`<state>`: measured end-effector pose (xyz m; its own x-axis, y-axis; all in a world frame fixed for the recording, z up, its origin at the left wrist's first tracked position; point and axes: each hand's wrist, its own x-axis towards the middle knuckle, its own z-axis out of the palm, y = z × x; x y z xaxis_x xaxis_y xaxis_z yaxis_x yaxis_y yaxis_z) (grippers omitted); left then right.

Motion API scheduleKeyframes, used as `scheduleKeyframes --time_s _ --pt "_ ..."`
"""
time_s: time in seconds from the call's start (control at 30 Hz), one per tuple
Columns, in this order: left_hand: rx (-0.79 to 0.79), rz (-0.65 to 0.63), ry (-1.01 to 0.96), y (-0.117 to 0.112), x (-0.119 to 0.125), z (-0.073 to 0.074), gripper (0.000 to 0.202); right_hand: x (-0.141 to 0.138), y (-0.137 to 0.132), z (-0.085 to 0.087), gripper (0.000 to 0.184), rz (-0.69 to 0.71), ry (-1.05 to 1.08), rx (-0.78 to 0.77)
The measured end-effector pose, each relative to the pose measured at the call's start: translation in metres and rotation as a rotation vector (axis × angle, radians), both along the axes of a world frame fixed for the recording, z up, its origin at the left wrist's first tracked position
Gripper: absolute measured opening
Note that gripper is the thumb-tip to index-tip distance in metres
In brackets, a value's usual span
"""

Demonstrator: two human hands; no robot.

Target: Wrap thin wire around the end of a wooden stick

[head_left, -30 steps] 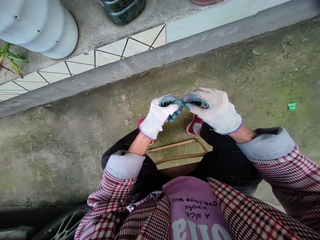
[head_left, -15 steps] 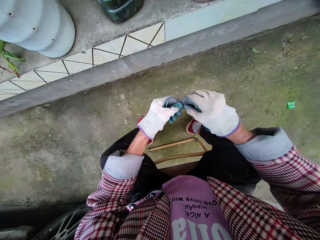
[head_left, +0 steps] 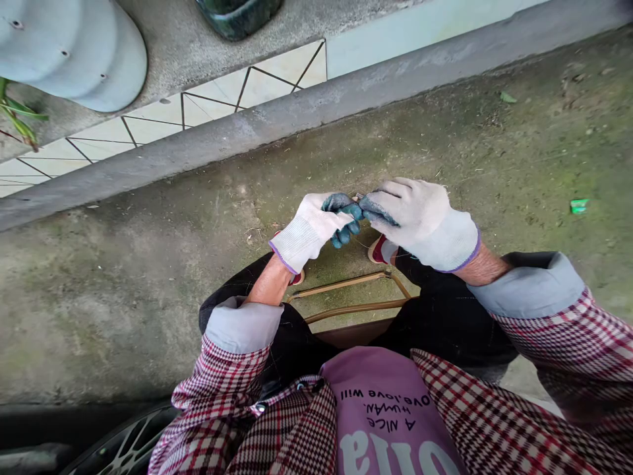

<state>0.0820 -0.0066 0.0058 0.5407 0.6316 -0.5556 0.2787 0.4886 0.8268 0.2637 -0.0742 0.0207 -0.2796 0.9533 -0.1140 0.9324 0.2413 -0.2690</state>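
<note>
Both hands wear white knit gloves with dark green coated palms and fingers and purple cuff edges. My left hand (head_left: 326,221) is closed, its thumb and fingers pinched at the tips. My right hand (head_left: 413,214) meets it fingertip to fingertip, also pinched closed. A tiny pale bit (head_left: 356,198) shows between the fingertips, too small to name. Below the right fingertips a thin, thread-like line seems to hang. The gloves hide whatever else the fingers grip.
Below the hands are red shoes (head_left: 377,251) and a tan metal frame (head_left: 346,290) between the legs. A green wrapper (head_left: 578,206) lies on the mossy concrete at right. A tiled ledge (head_left: 277,69) crosses the top, with a pale ribbed pot (head_left: 99,59) and a dark green container (head_left: 240,16). A spoked wheel (head_left: 131,442) is at lower left.
The right hand has shifted slightly right and its fingers have straightened a little. A tiny pale bit and a thin line now show by the fingertips. The left hand has barely moved.
</note>
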Motion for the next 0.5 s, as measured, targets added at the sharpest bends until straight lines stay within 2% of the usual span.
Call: scheduleKeyframes --time_s 0.1,0.23,0.4,0.5 --pt "-0.031 -0.015 0.009 -0.001 -0.001 0.002 0.017 -0.002 0.003 -0.001 0.020 -0.003 0.034 0.002" --pt "-0.061 -0.007 -0.018 0.000 0.000 0.004 0.015 -0.004 0.006 0.004 0.012 -0.080 0.120 0.023" --pt "-0.018 0.048 0.000 0.002 0.002 0.000 0.015 -0.005 0.004 0.015 0.010 -0.180 0.239 0.003" --pt "0.032 0.102 0.042 0.000 0.004 0.002 0.012 -0.004 0.002 0.015 0.011 -0.252 0.323 -0.013"
